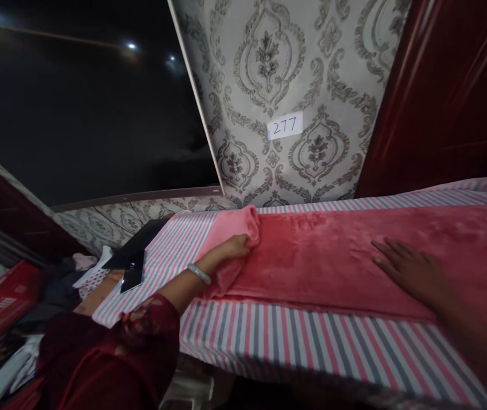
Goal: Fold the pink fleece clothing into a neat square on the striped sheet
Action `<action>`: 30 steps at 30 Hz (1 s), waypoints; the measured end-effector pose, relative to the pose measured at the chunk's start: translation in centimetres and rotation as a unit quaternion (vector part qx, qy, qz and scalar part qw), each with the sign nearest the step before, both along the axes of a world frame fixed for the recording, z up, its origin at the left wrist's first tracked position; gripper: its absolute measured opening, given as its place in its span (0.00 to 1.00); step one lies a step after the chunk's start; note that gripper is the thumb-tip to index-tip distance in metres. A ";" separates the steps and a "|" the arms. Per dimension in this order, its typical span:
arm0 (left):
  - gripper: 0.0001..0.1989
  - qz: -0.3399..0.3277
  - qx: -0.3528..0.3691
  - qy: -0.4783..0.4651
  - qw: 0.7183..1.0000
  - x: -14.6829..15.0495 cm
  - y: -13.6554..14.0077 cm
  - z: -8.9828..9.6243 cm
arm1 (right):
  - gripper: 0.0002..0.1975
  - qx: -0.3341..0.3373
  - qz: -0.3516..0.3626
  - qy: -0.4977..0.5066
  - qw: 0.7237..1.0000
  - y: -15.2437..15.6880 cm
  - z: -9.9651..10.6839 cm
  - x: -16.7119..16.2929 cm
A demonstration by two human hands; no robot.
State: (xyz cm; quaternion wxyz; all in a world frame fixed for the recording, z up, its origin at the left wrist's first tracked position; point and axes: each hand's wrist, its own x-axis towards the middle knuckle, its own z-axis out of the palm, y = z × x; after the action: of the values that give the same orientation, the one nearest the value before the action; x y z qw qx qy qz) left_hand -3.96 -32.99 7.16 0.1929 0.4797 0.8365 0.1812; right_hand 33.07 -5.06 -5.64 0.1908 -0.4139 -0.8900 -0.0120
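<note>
A long pink plush blanket [311, 267] lies in a flat strip over a striped cloth [277, 336]. My left hand [238, 246] has its fingers closed on the blanket's left end, where the edge is turned up and folded over. A grey bangle [199, 273] circles that wrist. Farther right, my right hand [409, 270] rests palm down on the plush, fingers spread, holding nothing. The blanket's far right part runs out of view.
A large black television screen [89, 108] stands at the back left. Patterned wallpaper [324, 68] carries a paper label [285, 125] reading 277. A dark phone-like slab [133, 272] lies at the table's left end. A red box [1, 302] sits among clutter at lower left.
</note>
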 end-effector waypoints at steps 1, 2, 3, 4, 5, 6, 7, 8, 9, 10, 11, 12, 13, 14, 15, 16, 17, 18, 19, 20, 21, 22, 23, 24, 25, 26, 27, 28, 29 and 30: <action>0.23 0.001 -0.007 0.010 1.000 0.7 0.3 -0.9 | 0.29 -0.008 0.009 -0.007 1.000 0.0 0.1 0.0; 0.24 0.003 -0.011 0.020 1.000 1.2 0.5 -1.5 | 0.29 -0.016 0.016 -0.011 1.000 0.0 0.1 0.0; 0.24 0.007 -0.013 0.029 0.999 1.4 0.7 -1.8 | 0.30 -0.021 0.022 -0.013 0.999 0.0 0.2 0.0; 0.24 0.011 -0.013 0.036 0.999 1.5 0.8 -1.8 | 0.29 -0.023 0.024 -0.010 0.999 0.0 0.2 0.0; 0.23 0.016 -0.011 0.041 0.999 1.5 0.9 -1.5 | 0.29 -0.024 0.025 -0.007 0.999 0.1 0.3 0.0; 0.22 0.019 -0.006 0.045 0.999 1.3 1.0 -0.9 | 0.29 -0.025 0.026 -0.004 0.999 0.1 0.3 0.1; 0.20 0.023 0.001 0.048 0.999 1.2 1.1 -0.2 | 0.29 -0.025 0.026 -0.003 0.999 0.1 0.3 0.1; 0.19 0.026 0.010 0.052 0.998 1.2 1.3 0.5 | 0.29 -0.026 0.027 -0.002 0.999 0.1 0.3 0.1; 0.19 0.029 0.020 0.058 0.998 1.2 1.5 1.1 | 0.29 -0.027 0.026 -0.004 0.999 0.1 0.2 0.1; 0.19 0.033 0.030 0.066 0.997 1.4 1.7 1.6 | 0.30 -0.028 0.025 -0.008 0.999 0.2 0.2 0.0; 0.20 0.036 0.037 0.074 0.996 1.7 2.0 1.8 | 0.30 -0.029 0.025 -0.012 0.999 0.2 0.2 0.0; 0.20 0.037 0.038 0.083 0.995 2.2 2.2 1.8 | 0.31 -0.031 0.024 -0.015 0.999 0.3 0.1 0.0; 0.20 0.037 0.033 0.091 0.995 2.8 2.4 1.6 | 0.31 -0.031 0.023 -0.018 0.999 0.4 0.0 0.0; 0.21 0.033 0.023 0.097 0.995 3.5 2.6 1.3 | 0.31 -0.029 0.022 -0.019 0.999 0.5 -0.1 0.0; 0.21 0.027 0.008 0.101 0.994 4.2 2.7 0.8 | 0.31 -0.025 0.022 -0.017 0.999 0.6 -0.2 0.0; 0.22 0.020 -0.007 0.106 0.994 4.9 2.7 0.4 | 0.31 -0.020 0.022 -0.014 0.999 0.8 -0.3 0.0; 0.23 0.013 -0.021 0.112 0.993 5.5 2.6 0.0 | 0.31 -0.015 0.022 -0.011 1.000 0.9 -0.5 0.0; 0.24 0.007 -0.033 0.119 0.992 6.0 2.4 -0.2 | 0.31 -0.009 0.024 -0.008 1.000 1.0 -0.6 0.0; 0.26 0.004 -0.043 0.128 0.991 6.5 2.2 -0.4 | 0.31 -0.006 0.026 -0.006 1.000 1.1 -0.8 0.0; 0.27 0.002 -0.051 0.139 0.989 6.9 2.0 -0.4 | 0.31 -0.004 0.028 -0.005 1.000 1.2 -0.9 0.0; 0.29 -0.001 -0.057 0.151 0.987 7.3 1.7 -0.4 | 0.31 -0.004 0.029 -0.006 1.000 1.3 -0.9 0.1; 0.30 -0.003 -0.063 0.163 0.985 7.7 1.3 -0.3 | 0.31 -0.004 0.030 -0.007 1.000 1.3 -1.0 0.1; 0.32 -0.006 -0.068 0.171 0.983 8.1 1.0 -0.3 | 0.31 -0.005 0.030 -0.008 1.000 1.3 -1.0 0.2; 0.33 -0.012 -0.071 0.180 0.981 8.6 0.7 -0.3 | 0.31 -0.005 0.030 -0.008 0.999 1.3 -1.0 0.2; 0.34 -0.020 -0.075 0.192 0.978 9.1 0.3 -0.4 | 0.30 -0.004 0.032 -0.007 0.999 1.3 -0.9 0.3; 0.35 -0.031 -0.078 0.207 0.975 9.6 0.0 -0.5 | 0.30 -0.002 0.034 -0.006 0.999 1.2 -0.8 0.3; 0.36 -0.039 -0.082 0.227 0.970 10.2 -0.3 -0.7 | 0.30 -0.002 0.035 -0.006 0.999 1.1 -0.7 0.3; 0.37 -0.045 -0.087 0.249 0.963 10.8 -0.6 -0.8 | 0.30 -0.004 0.036 -0.007 0.999 1.0 -0.5 0.4; 0.37 -0.048 -0.092 0.271 0.957 11.4 -0.9 -0.9 | 0.30 -0.009 0.037 -0.010 0.999 0.9 -0.3 0.4; 0.37 -0.047 -0.096 0.289 0.951 12.0 -1.1 -1.0 | 0.30 -0.016 0.037 -0.013 0.999 0.8 0.0 0.5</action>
State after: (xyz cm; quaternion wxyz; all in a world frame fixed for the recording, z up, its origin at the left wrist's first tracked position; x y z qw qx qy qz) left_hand 8.01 -34.06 6.13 -0.0033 0.5298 0.8463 -0.0556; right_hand 33.52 -4.28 -5.67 0.1729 -0.3835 -0.9072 0.0035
